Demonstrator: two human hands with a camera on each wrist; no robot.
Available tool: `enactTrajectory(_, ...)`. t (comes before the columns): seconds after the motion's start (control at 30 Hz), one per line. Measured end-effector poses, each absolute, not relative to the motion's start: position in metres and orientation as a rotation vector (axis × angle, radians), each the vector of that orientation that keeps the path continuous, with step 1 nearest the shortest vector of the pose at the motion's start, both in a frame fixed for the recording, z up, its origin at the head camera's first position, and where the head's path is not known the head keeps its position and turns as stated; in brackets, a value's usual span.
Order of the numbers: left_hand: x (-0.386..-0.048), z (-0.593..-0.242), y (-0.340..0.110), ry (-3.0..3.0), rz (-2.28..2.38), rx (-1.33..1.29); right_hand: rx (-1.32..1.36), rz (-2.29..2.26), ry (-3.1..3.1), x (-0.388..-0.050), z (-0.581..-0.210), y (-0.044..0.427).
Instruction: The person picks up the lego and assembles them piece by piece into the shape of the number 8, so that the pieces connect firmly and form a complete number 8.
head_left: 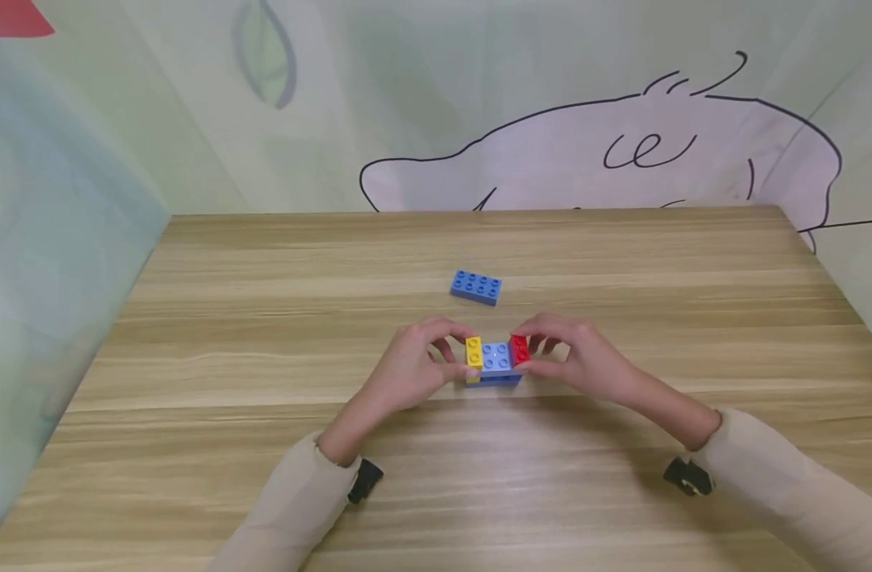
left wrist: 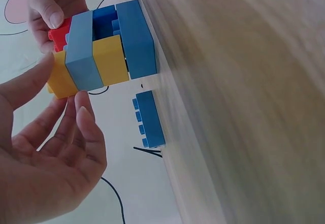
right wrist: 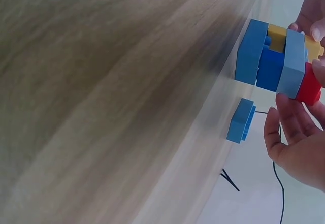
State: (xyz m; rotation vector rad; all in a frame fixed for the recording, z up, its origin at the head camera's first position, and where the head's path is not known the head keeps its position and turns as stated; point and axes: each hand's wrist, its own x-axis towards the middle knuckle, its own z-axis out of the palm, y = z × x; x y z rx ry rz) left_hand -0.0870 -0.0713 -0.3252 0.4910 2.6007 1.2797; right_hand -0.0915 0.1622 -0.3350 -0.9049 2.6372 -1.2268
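A stack of toy building bricks stands on the table between both hands. My left hand (head_left: 414, 364) pinches the yellow brick (head_left: 473, 351) at the left end of its top, thumb in front and fingers behind. At the right end, my right hand (head_left: 586, 359) pinches a red brick (head_left: 519, 349) in the same manner. Between these two show the studs of a light blue brick (head_left: 496, 356). Below that brick, a second yellow brick (left wrist: 110, 61) and a dark blue brick (right wrist: 270, 69) sit apart on a blue base brick (left wrist: 136, 41).
Behind the stack, a loose blue brick (head_left: 476, 287) lies studs up on the wooden table (head_left: 264, 318). A wall covering (head_left: 436, 103) with line drawings rises along the table's far edge.
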Motion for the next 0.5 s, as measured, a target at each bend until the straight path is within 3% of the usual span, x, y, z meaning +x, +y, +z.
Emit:
enactTrajectory(0.23, -0.087, -0.324, -0.072, 2.592, 1.281, 0.48, -0.859, -1.21, 2.518, -0.099, -0.33, 0.166)
enactTrajectory(0.5, -0.087, -0.324, -0.072, 2.591, 1.275, 0.481, -0.697, -1.16, 2.455, -0.134, -0.331, 0.175)
